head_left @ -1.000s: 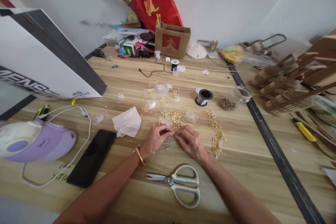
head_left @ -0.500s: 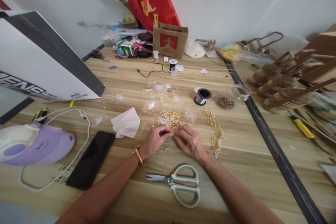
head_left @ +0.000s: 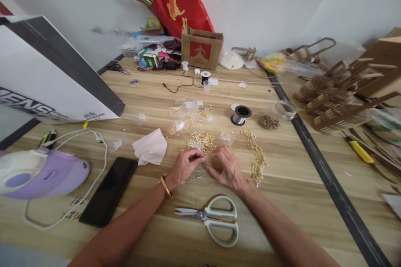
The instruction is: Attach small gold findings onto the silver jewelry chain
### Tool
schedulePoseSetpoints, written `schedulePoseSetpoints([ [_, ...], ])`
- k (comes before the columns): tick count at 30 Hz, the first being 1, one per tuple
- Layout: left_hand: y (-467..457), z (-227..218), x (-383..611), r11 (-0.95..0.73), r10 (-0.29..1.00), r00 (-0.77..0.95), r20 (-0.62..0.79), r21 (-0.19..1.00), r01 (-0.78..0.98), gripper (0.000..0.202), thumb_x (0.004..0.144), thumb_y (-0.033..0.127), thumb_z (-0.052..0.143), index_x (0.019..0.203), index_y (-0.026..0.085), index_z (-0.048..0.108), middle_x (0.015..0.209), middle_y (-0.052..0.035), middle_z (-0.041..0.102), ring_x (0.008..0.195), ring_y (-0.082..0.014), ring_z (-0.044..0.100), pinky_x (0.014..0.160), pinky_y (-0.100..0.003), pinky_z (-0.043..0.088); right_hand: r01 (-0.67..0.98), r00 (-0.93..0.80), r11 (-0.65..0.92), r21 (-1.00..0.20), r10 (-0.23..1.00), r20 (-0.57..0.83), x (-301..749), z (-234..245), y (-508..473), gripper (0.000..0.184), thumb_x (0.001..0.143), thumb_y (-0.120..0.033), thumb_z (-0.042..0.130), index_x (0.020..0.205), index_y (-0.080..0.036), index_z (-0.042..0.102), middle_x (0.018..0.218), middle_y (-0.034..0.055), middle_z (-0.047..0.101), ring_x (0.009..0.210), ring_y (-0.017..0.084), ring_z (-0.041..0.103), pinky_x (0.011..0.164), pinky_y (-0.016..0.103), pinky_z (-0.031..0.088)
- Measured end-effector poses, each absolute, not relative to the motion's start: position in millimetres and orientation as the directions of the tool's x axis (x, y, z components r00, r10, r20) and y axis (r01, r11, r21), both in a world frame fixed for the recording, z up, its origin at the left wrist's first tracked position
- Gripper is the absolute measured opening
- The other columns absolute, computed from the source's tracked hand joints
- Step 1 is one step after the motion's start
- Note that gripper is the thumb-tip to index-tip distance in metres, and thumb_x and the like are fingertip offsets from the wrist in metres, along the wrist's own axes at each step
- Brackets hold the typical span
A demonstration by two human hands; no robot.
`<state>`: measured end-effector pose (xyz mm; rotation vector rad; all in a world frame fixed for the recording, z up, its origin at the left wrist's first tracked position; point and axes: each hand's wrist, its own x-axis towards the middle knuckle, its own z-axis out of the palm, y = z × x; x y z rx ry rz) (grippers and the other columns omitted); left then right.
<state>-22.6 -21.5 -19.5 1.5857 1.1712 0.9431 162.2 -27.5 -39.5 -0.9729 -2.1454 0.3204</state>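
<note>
My left hand (head_left: 184, 166) is closed in a pinch, thumb against index finger; whatever lies between the tips is too small to make out. Just right of it, my right hand (head_left: 228, 170) has its thumb apart from its fingers, with nothing visible between them. A thin silver chain (head_left: 194, 178) with a small ring lies on the table below the fingertips, partly covered by my left hand. Directly beyond both hands is a pile of gold and silver beads (head_left: 200, 142). Scissors (head_left: 202, 215) with pale handles lie between my forearms.
Gold chains (head_left: 257, 160) lie to the right, below a wire spool (head_left: 241, 115) and a heap of coloured beads (head_left: 270, 122). Left are a tissue (head_left: 151, 147), a black phone (head_left: 108, 192) and a purple-white device (head_left: 50, 173) with a cable. A large box (head_left: 56, 75) stands behind them.
My right thumb has parted from its fingers, and the right fingertips have drawn slightly away from the left hand. My left hand keeps its pinch almost in place.
</note>
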Motion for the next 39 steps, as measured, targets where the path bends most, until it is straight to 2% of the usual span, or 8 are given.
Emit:
schedulePoseSetpoints([
  [4,-21.3,-20.9,-22.9,-0.123,0.965,0.257,0.054,0.957,0.261,0.007,0.077,0.019,0.064,0.073,0.014,0.067,0.07,-0.0035,0.067,0.067,-0.0146,0.059,0.066,-0.025,0.047,0.568,-0.406,0.667,-0.482,0.737,0.54,162.5,-40.2,-27.2,0.02,0.084,-0.032,0.064,0.09,-0.02,0.048,0.089,0.0073,0.058,0.083,0.022,0.052,0.071,0.038,0.045],
  [12,-22.5,-18.8,-22.1,-0.171,0.955,0.284,0.083,0.938,0.301,0.008,0.078,0.019,0.064,0.073,0.014,0.068,0.071,-0.0035,0.068,0.069,-0.015,0.06,0.067,-0.025,0.047,0.496,-0.456,0.715,-0.492,0.697,0.553,163.1,-37.1,-27.5,0.018,0.088,-0.026,0.059,0.104,-0.02,0.052,0.093,0.0083,0.06,0.087,0.022,0.054,0.073,0.037,0.048],
  [16,-22.5,-19.5,-22.6,-0.181,0.952,0.292,0.089,0.936,0.304,0.008,0.079,0.019,0.063,0.074,0.014,0.067,0.071,-0.0032,0.067,0.068,-0.0145,0.059,0.065,-0.024,0.047,0.457,-0.487,0.733,-0.504,0.681,0.548,162.1,-33.8,-27.1,0.005,0.09,-0.017,0.053,0.093,-0.021,0.055,0.086,0.0057,0.061,0.079,0.019,0.054,0.071,0.034,0.046],
  [21,-21.9,-22.3,-23.7,-0.184,0.952,0.289,0.096,0.939,0.292,0.007,0.078,0.018,0.063,0.075,0.013,0.067,0.071,-0.0035,0.067,0.068,-0.0142,0.059,0.066,-0.024,0.047,0.514,-0.449,0.708,-0.484,0.703,0.552,160.6,-33.1,-28.5,0.006,0.085,-0.021,0.057,0.082,-0.02,0.051,0.079,0.0051,0.056,0.076,0.019,0.052,0.067,0.034,0.043],
  [25,-22.0,-23.0,-23.5,-0.176,0.952,0.291,0.09,0.943,0.282,0.008,0.079,0.018,0.063,0.075,0.013,0.067,0.073,-0.0041,0.067,0.069,-0.0147,0.06,0.068,-0.025,0.047,0.528,-0.44,0.7,-0.481,0.71,0.549,161.3,-34.1,-29.3,0.011,0.084,-0.027,0.059,0.086,-0.019,0.051,0.087,0.008,0.058,0.082,0.022,0.053,0.07,0.036,0.044],
  [29,-22.1,-23.6,-23.1,-0.179,0.953,0.289,0.095,0.943,0.28,0.008,0.079,0.019,0.063,0.075,0.013,0.067,0.072,-0.0036,0.067,0.069,-0.0146,0.06,0.067,-0.025,0.047,0.506,-0.437,0.702,-0.501,0.71,0.553,162.7,-36.4,-28.0,0.009,0.088,-0.024,0.058,0.093,-0.02,0.053,0.086,0.0069,0.06,0.081,0.02,0.054,0.071,0.036,0.045],
  [33,-22.1,-24.7,-23.1,-0.169,0.956,0.28,0.087,0.944,0.283,0.008,0.078,0.019,0.063,0.074,0.013,0.067,0.071,-0.0032,0.066,0.067,-0.0141,0.059,0.065,-0.024,0.047,0.48,-0.441,0.712,-0.512,0.701,0.561,163.3,-37.4,-26.7,0.002,0.09,-0.021,0.055,0.092,-0.02,0.056,0.084,0.0056,0.062,0.079,0.019,0.056,0.071,0.035,0.045],
  [39,-21.5,-24.9,-23.5,-0.188,0.957,0.271,0.104,0.933,0.308,0.008,0.078,0.018,0.063,0.073,0.013,0.066,0.07,-0.0028,0.067,0.066,-0.0136,0.059,0.066,-0.024,0.046,0.469,-0.451,0.717,-0.515,0.696,0.558,161.9,-34.6,-26.5,0.003,0.091,-0.021,0.054,0.089,-0.02,0.057,0.084,0.0052,0.063,0.078,0.018,0.055,0.071,0.034,0.044],
])
